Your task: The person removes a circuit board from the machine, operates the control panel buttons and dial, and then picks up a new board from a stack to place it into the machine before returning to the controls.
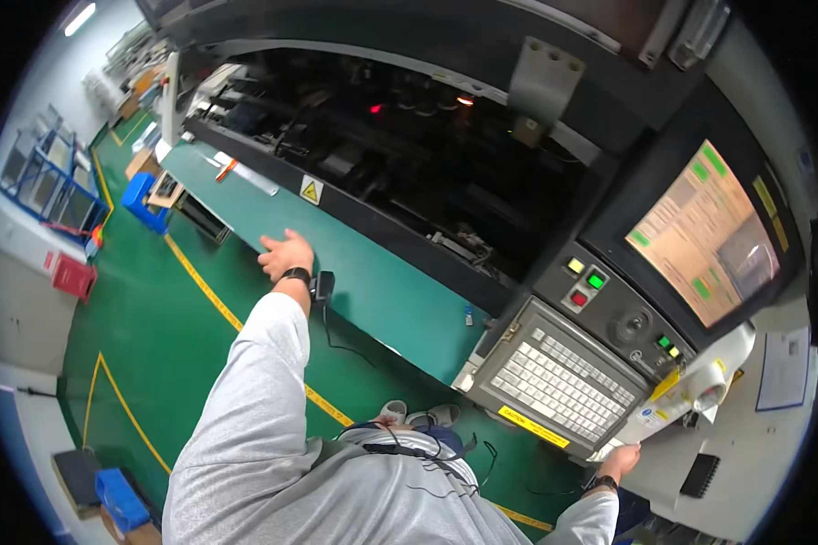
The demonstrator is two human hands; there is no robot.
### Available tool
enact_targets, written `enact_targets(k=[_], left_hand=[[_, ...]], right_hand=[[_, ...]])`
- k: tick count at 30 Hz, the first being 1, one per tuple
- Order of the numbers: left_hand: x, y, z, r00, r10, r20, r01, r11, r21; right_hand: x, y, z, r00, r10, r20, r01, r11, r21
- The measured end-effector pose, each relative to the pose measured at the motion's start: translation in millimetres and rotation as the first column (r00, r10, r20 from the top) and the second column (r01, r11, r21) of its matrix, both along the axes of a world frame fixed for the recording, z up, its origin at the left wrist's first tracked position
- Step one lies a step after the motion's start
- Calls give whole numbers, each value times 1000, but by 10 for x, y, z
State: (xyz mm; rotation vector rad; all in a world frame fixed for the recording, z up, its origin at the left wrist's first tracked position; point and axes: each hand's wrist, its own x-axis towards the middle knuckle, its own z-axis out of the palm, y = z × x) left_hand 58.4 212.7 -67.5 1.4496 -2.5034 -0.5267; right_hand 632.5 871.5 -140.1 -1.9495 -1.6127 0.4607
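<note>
My left hand (286, 255) is over the front edge of a long green shelf (364, 291), its fingers apart and nothing in them. A black band circles that wrist, and a small black box (323, 286) with a thin cable sits beside it. At the lower right, my right hand (620, 461) is by the bottom corner of a keyboard panel (563, 381). Its fingers are too small and partly hidden to show whether they grip the corner. Another black band is on the right wrist.
Behind the shelf lies a dark machine bay (382, 136). A tilted screen (707, 232) and lit buttons (595, 282) stand at the right. A white ruler-like strip (254, 179) lies on the shelf. A blue stool (143, 202) and a red box (71, 277) are at the left.
</note>
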Motion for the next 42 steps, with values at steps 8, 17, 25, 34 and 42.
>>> enact_targets(k=[8,17,25,34,42], left_hand=[[42,-109,9,995,-71,75,68,997,47],[-161,-252,-257,994,-93,52,89,993,75],[-218,-263,-322,999,-34,-10,35,996,78],[-215,-224,-262,998,-62,-3,62,993,99],[43,-191,-9,779,-443,444,522,850,-68]], right_hand=[[482,597,-796,738,489,-465,-455,870,192],[-138,-279,231,995,-102,13,101,994,41],[-329,-455,575,993,-113,39,114,994,-4],[-322,-470,577,994,-109,28,109,994,3],[131,59,-213,980,196,30,-198,974,111]])
